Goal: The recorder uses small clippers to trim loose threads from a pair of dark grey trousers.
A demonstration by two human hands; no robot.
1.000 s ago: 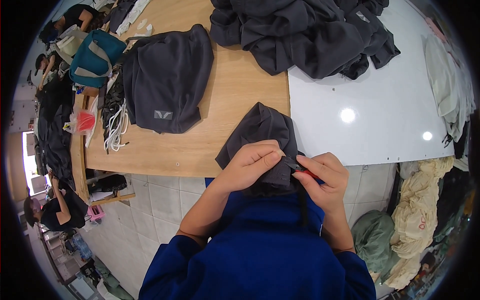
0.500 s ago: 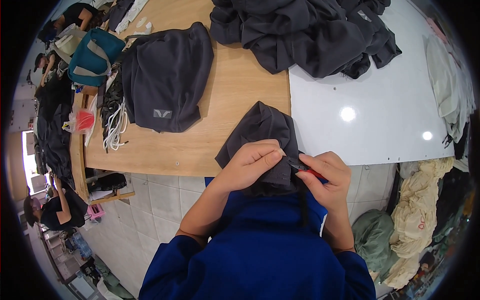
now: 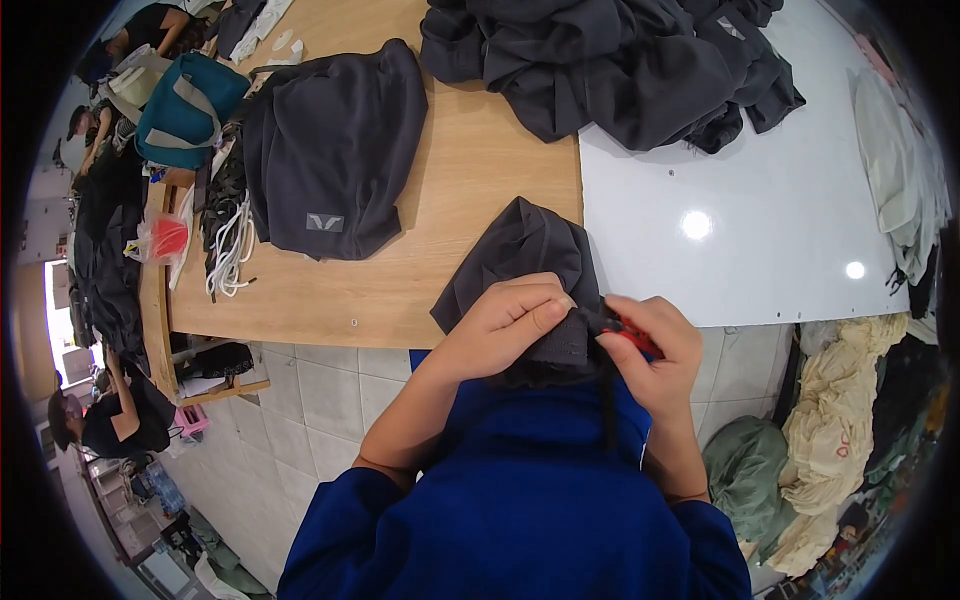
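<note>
A dark grey cloth piece (image 3: pixel 530 238), gathered like a small bag, hangs over the table's front edge toward my lap. My left hand (image 3: pixel 512 322) pinches its stitched edge between thumb and fingers. In my right hand (image 3: pixel 658 350) is a pair of thread snips (image 3: pixel 634 337) with red handles. Their dark blades point left, close to the pinched edge; whether they touch the cloth is hard to see. A black cord or strip hangs from the cloth below my right hand.
On the wooden tabletop (image 3: pixel 300 315) lies a dark grey bag (image 3: pixel 335 150) beside white cords (image 3: pixel 232 250) and a teal bag (image 3: pixel 190 110). Dark cloth (image 3: pixel 600 70) is heaped at the back, partly over the white board (image 3: pixel 690 270). Fabric bundles (image 3: pixel 830 420) stand right; people work at far left.
My right hand has shifted slightly up and right, and more of the snips' red handles shows. My left hand keeps its pinch on the cloth.
</note>
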